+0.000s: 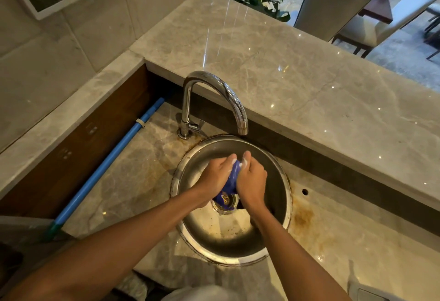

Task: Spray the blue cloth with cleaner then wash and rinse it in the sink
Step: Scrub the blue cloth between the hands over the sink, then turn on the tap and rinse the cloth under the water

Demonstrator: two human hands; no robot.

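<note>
The marble counter (297, 81) fills the upper right of the frame, and below it, at lower centre, sits the round steel sink (284, 196) with rust staining around its rim. The chrome tap (214, 91) arches over the sink's far edge from centre frame; no stream shows at its spout. A blue pipe (114, 160) runs diagonally along the left.

Over the middle of the bowl, the left hand (215, 177) and the right hand (252, 181) both have their fingers curled tightly around the blue cloth (232, 181), bunched between them above the drain (225, 202), with white suds on the fingertips.

The cloth looks soft, limp and soaked, probably heavier than when dry and slick with soap. A full-fist grip at either end of the bunch suits rubbing and wringing better than a fingertip pinch, which would likely slip.
</note>
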